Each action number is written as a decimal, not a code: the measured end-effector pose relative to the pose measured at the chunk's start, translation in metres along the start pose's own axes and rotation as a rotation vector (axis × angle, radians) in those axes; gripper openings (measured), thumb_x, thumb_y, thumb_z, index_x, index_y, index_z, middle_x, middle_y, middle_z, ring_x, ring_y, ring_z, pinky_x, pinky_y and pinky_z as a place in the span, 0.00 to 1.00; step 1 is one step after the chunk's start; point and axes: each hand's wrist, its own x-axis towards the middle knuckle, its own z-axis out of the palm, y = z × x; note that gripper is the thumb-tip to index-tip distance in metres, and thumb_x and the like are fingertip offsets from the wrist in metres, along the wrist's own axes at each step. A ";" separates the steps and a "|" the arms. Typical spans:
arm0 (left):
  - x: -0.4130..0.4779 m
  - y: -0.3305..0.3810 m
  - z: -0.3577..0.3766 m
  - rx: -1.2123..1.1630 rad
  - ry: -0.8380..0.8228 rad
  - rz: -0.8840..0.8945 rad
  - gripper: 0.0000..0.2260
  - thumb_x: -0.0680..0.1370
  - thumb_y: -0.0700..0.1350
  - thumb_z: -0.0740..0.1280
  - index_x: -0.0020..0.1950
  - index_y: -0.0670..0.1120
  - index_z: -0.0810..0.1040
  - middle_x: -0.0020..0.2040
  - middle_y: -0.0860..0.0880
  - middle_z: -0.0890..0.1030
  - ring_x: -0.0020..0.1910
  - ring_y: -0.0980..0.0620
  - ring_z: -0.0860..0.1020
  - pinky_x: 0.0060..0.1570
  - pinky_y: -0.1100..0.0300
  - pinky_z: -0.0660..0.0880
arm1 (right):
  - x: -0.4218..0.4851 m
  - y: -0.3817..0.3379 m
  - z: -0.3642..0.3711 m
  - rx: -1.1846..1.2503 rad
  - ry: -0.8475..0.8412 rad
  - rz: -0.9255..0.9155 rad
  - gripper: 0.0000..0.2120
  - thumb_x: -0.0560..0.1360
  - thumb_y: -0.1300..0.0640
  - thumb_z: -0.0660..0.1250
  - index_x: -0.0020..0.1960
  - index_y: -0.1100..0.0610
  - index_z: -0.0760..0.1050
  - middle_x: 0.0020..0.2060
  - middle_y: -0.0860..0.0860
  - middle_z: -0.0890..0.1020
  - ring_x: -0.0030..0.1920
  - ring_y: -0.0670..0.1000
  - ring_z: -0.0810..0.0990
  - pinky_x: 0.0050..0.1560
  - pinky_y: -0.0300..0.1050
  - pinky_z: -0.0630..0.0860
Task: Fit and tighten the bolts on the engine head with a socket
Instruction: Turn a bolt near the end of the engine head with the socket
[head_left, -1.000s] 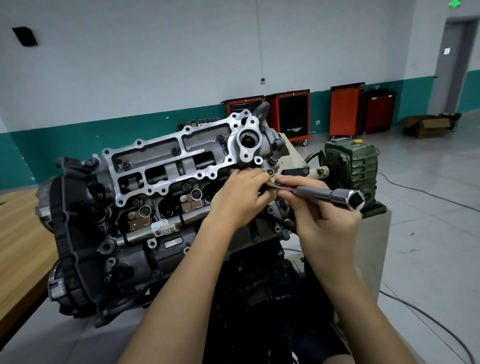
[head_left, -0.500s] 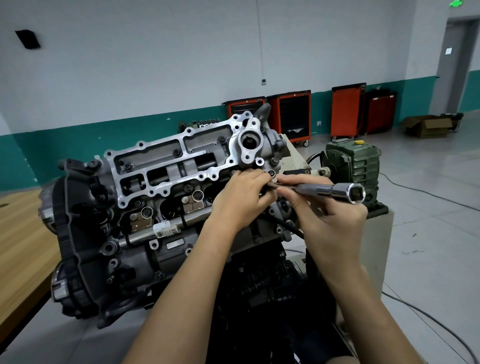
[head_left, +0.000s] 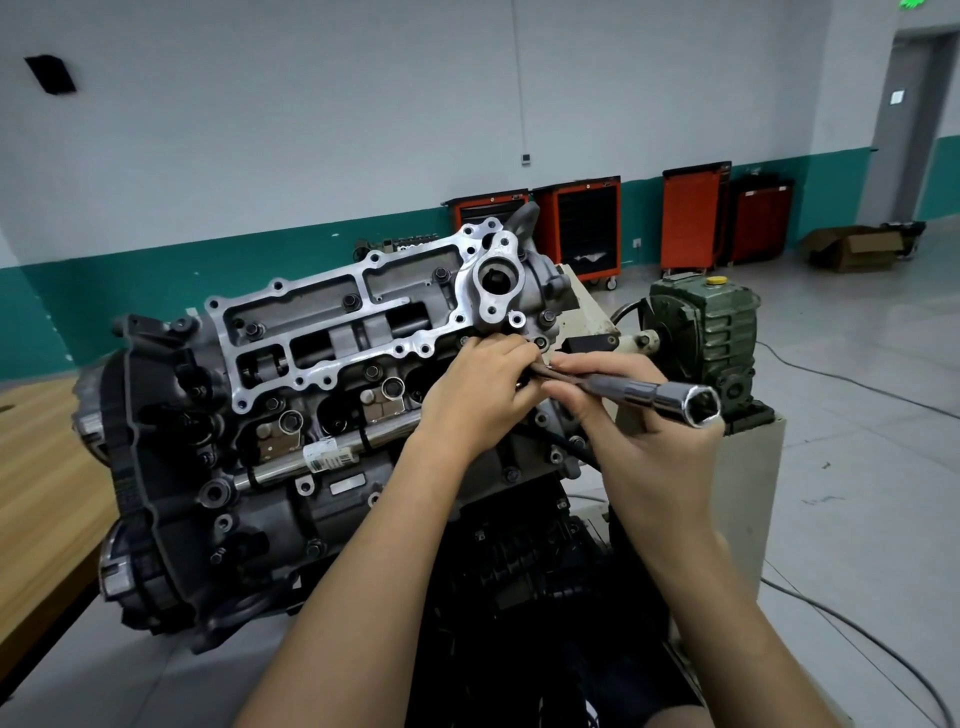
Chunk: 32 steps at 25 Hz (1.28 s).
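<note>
Head view: right hand (head_left: 644, 452) clamps chrome hex socket (head_left: 670, 397); left hand (head_left: 478, 395) curled at engine head (head_left: 322, 322), grip hidden.

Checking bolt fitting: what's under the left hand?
Engine head and the thin end of the socket tool run under the left hand; any bolt beneath it is hidden.

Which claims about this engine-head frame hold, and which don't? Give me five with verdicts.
1. The right hand grips the socket tool. True.
2. The tool's open hex end sits on a bolt. False: it points away from the engine head, free in the air.
3. The left hand has its fingers curled at the engine head's right end. True.
4. The tool carts by the wall are blue. False: they are orange-red.
5. A green gearbox stands right of the engine head. True.
</note>
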 end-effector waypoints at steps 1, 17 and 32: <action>0.000 0.000 0.000 -0.003 0.001 -0.005 0.12 0.76 0.49 0.59 0.53 0.44 0.77 0.53 0.50 0.79 0.55 0.49 0.74 0.55 0.57 0.64 | -0.002 0.000 0.000 -0.034 -0.030 -0.023 0.08 0.74 0.64 0.70 0.51 0.66 0.81 0.48 0.54 0.84 0.50 0.51 0.83 0.50 0.53 0.80; -0.001 0.002 0.000 -0.028 0.034 -0.012 0.09 0.77 0.47 0.63 0.51 0.44 0.77 0.51 0.49 0.79 0.53 0.49 0.74 0.54 0.56 0.65 | 0.005 -0.001 -0.005 -0.091 0.016 -0.072 0.09 0.72 0.62 0.73 0.49 0.67 0.82 0.45 0.53 0.85 0.46 0.47 0.84 0.47 0.47 0.81; -0.001 0.001 -0.001 -0.017 0.017 -0.014 0.08 0.76 0.46 0.63 0.50 0.43 0.76 0.51 0.49 0.79 0.54 0.48 0.74 0.54 0.58 0.63 | -0.003 -0.007 -0.003 -0.047 -0.028 0.008 0.11 0.75 0.60 0.68 0.53 0.65 0.80 0.49 0.51 0.83 0.51 0.46 0.82 0.52 0.46 0.79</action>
